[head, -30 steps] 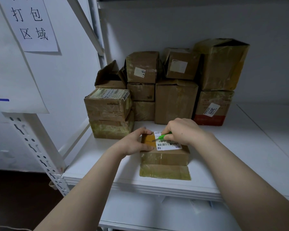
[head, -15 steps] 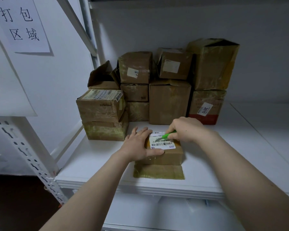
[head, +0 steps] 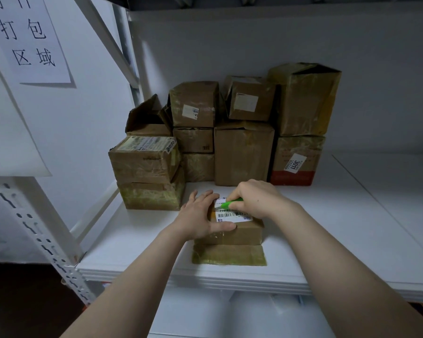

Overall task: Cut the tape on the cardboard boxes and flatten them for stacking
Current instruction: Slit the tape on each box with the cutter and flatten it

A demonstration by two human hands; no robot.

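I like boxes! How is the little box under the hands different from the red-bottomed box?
The little box lies low at the shelf's front; the red-bottomed box stands taller at the back. The left hand presses the little box; another box sits on the red-bottomed box. Both are labelled brown cardboard.

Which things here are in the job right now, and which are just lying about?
In use: small box, held down by the left hand; green cutter, gripped by the right hand, on the box's label.

Lying about: stacked boxes behind, untouched, probably next in line; taped cardboard piece in front; paper sign, upper left; white shelf.
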